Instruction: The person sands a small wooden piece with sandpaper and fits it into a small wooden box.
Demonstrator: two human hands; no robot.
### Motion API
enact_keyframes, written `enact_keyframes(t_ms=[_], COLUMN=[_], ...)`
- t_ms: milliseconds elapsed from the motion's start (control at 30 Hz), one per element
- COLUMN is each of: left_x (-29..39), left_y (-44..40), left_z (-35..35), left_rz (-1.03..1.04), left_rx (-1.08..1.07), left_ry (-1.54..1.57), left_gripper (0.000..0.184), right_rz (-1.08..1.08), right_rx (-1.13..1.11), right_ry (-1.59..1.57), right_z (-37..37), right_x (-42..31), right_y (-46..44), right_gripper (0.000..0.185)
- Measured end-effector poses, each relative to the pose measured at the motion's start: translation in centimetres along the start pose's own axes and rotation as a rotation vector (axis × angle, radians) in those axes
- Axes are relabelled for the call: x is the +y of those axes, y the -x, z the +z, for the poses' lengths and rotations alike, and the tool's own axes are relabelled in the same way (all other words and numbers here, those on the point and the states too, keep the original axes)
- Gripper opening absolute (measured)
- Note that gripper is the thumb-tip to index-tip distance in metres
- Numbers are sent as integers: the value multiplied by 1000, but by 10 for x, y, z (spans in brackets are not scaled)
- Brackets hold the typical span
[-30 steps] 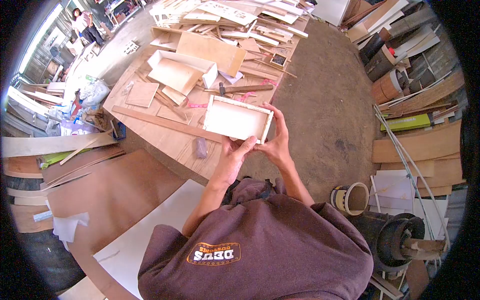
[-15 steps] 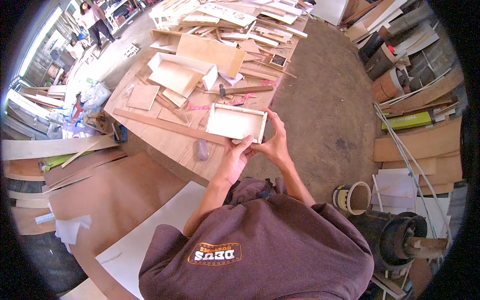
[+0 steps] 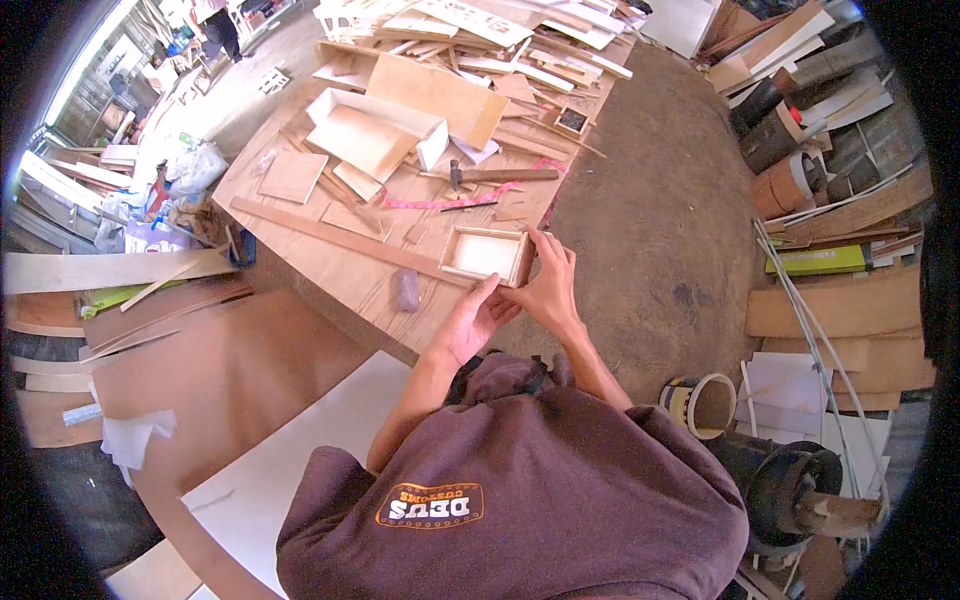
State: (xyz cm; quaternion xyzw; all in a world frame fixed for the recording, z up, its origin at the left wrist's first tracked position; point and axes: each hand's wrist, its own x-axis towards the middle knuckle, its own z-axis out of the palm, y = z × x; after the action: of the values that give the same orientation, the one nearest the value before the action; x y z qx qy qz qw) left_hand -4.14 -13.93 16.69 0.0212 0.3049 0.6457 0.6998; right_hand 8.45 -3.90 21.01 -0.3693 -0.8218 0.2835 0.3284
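A small open wooden box (image 3: 460,236) with a pale bottom is in front of me, over the near edge of the workbench. My right hand (image 3: 548,280) is closed round its right end, fingers along the far side. At the near side, my left hand (image 3: 470,322) has its thumb against the rim; its other fingers are partly hidden beneath. Beyond the box are a hammer (image 3: 510,175), a pink measuring tape (image 3: 425,204) and a thin dark stick or pencil (image 3: 468,207). A purple block-like thing (image 3: 405,291) lies to the left.
The workbench (image 3: 350,290) carries a long wooden strip (image 3: 330,238), a larger open box (image 3: 425,125) and a heap of wood offcuts (image 3: 480,50). Buckets (image 3: 714,404) and boards line the right. Brown sheets (image 3: 230,370) lie at left. A person (image 3: 215,25) stands far back left.
The box has tilted, so its inner side walls show more and it looks smaller. Both hands keep hold of it. The view has shifted slightly, cutting off the distant person's upper part.
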Motion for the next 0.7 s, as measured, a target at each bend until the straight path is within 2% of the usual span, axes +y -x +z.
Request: enact_keyframes(t_ms=[67, 133, 167, 233, 267, 333, 367, 433, 533, 567, 600, 667, 700], left_x=[-6, -16, -21, -28, -25, -11, -7, 1, 7, 8, 9, 9, 13], left_y=[-1, -3, -3, -2, -3, 0, 1, -1, -11, -16, -22, -30, -27], left_z=[-10, -26, -31, -29, -30, -21, -14, -3, 3, 2, 1, -5, -2], left_rz=[-38, 37, 40, 434, 436, 533, 534, 654, 689, 693, 687, 671, 672], left_rx=[-2, 298, 298, 514, 515, 536, 540, 417, 399, 397, 294, 190, 177], left_ry=[-9, -166, -164, -552, -550, -920, -917, -1148, -1284, -1283, -1066, -849, -873], left_gripper=[58, 48, 48, 88, 88, 115, 115, 119, 123, 123, 125, 126, 126], right_rz=[22, 8, -5, -2, 3, -23, -46, -75, -155, -207, -208, -260, -258], right_rx=[-33, -36, -32, -37, -39, -35, -27, -38, -40, -33, -31, -8, -8], right_ry=[77, 109, 142, 161, 179, 204, 229, 246, 277, 291, 294, 276, 276], right_z=[3, 6, 7, 6, 5, 5, 5, 5, 4, 2, 0, -4, -5], right_x=[3, 9, 12, 11, 12, 13, 13, 12, 6, 3, 0, -6, -7], right_y=[0, 0, 0, 0, -1, -2, -3, -4, -4, -4, -4, -3, -2], right_gripper=[91, 91, 90, 89, 88, 87, 86, 86, 85, 84, 84, 76, 76])
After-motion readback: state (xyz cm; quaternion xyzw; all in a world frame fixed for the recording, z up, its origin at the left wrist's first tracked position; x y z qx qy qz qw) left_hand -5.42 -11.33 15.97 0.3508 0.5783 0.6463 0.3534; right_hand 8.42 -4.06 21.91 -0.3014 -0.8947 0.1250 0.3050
